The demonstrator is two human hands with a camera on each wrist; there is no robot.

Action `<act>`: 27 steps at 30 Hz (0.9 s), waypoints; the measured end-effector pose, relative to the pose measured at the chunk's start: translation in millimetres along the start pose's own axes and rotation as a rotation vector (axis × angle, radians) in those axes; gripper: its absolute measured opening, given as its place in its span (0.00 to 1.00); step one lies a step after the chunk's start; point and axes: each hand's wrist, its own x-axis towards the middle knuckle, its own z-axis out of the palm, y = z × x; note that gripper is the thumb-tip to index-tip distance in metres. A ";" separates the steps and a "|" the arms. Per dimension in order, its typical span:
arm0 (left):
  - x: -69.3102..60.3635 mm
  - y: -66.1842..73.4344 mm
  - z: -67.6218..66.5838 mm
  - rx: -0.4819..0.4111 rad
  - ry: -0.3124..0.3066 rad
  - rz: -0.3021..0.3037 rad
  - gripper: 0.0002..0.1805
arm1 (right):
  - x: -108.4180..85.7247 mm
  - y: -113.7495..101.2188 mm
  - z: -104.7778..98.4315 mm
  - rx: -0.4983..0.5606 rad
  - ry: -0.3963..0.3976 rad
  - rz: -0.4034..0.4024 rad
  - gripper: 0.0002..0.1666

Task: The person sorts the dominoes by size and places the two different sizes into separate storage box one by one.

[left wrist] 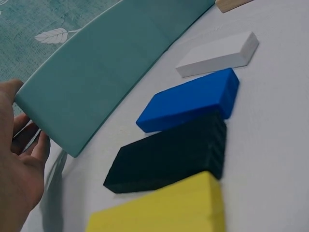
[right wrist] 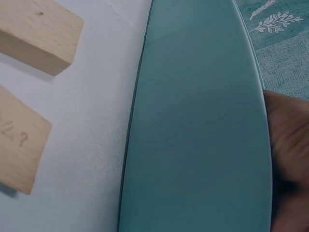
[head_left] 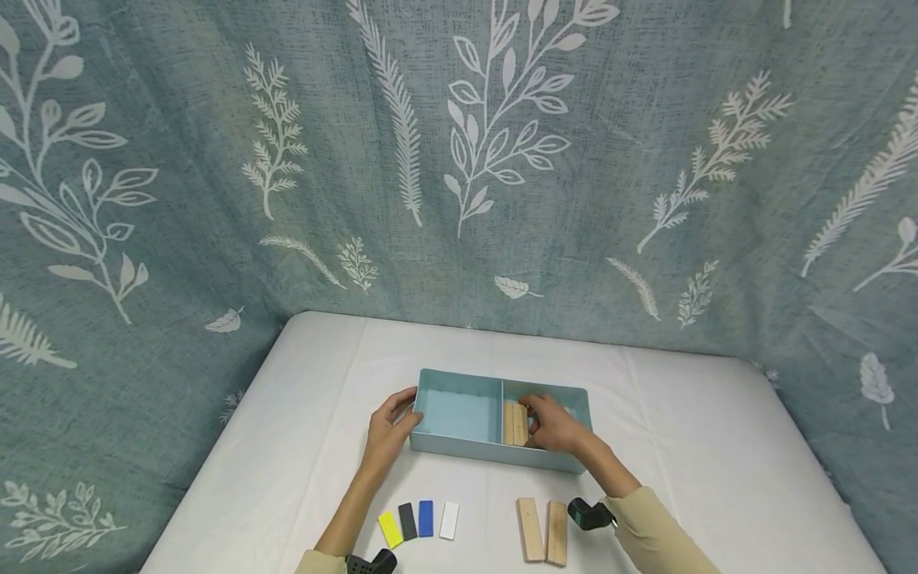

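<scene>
Beige sleeves (head_left: 663,530) with a dark wrist camera (head_left: 590,514) on each come in over the near side of the white-covered worktop (head_left: 681,430), whose near edge is out of view. Just beyond lie two loose wooden blocks (head_left: 531,530) to the right and, further left, a row of yellow (head_left: 390,529), black (head_left: 407,521), blue (head_left: 426,519) and white (head_left: 449,520) blocks.

Toward the worktop's far edge sits a blue-green tray (head_left: 488,452), its long axis roughly parallel to that edge. The left hand (head_left: 390,422) grips its left end, thumb at the rim and fingers outside. The right hand (head_left: 554,424) is inside the right compartment, fingers bent beside two wooden blocks in the tray (head_left: 519,424), which lie side by side by the divider (head_left: 502,410); whether it pinches one cannot be told, as the front wall hides the fingertips.

The relation that seems to matter most: the loose pair lies on the near-edge side of the right hand, the nearer one, with long axes running near to far, across the tray's length.
</scene>
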 end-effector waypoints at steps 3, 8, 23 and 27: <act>-0.1 0.8 0.0 0.002 0.004 -0.005 0.25 | 0.4 -0.3 0.5 0.011 0.003 0.009 0.43; 0.2 2.3 0.4 0.005 0.013 -0.014 0.25 | 0.2 -0.6 0.8 0.026 0.016 0.033 0.44; 5.9 -9.8 0.5 -0.013 0.012 -0.020 0.26 | -40.4 -4.5 -21.7 0.272 0.210 -0.021 0.46; 2.5 0.6 -0.4 -0.005 0.001 -0.017 0.26 | -59.2 -5.6 -28.3 0.276 0.299 -0.060 0.43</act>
